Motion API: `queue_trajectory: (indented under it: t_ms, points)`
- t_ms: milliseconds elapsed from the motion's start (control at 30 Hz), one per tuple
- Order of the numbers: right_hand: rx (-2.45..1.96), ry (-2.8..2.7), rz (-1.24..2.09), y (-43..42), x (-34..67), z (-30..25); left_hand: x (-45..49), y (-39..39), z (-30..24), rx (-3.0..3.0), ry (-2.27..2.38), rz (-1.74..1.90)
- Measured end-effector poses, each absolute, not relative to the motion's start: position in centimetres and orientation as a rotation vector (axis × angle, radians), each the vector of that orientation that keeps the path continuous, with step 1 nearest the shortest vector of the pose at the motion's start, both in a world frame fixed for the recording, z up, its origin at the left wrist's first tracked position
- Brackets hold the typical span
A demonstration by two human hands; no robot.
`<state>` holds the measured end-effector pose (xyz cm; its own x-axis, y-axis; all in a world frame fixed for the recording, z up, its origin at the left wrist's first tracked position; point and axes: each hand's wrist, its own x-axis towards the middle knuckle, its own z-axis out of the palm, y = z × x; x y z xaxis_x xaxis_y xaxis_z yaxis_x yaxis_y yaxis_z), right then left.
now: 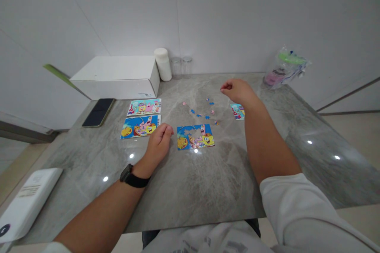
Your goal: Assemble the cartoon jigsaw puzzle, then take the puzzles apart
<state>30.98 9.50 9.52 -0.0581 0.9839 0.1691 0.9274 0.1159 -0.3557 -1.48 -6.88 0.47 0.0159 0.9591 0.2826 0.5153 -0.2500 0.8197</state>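
Rectangular blue-and-yellow jigsaw puzzle (pixel 181 142) with cartoon print: located near the middle of the grey marbled bench (pixel 208 189), with an irregular gap in its picture. Small multicoloured interlocking pieces (pixel 207 117): scattered between the puzzle and the bench's far edge. Left hand (pixel 160 140): just beside the puzzle, on the side toward the bench's left edge; fingers curled, thumb and forefinger together. Right hand (pixel 238 91): over the bench near its far edge, fingertips together; whether they grip a piece cannot be told.
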Motion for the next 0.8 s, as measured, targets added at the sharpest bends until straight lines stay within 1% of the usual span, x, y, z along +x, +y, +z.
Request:
queue_trajectory:
  t_ms: [300,567,800]
  points:
    - [-1.961,-2.098,0.210,9.52,31.79,9.58,-1.65,-6.79,0.32,1.809,1.526,1.130]
    - [-2.034,-2.306,0.230,9.60,31.67,8.95,-1.55,-6.87,0.51,1.822,1.521,1.122]
    - [-2.074,-2.337,0.214,9.54,31.74,9.05,-1.56,-6.91,0.55,1.842,1.531,1.109]
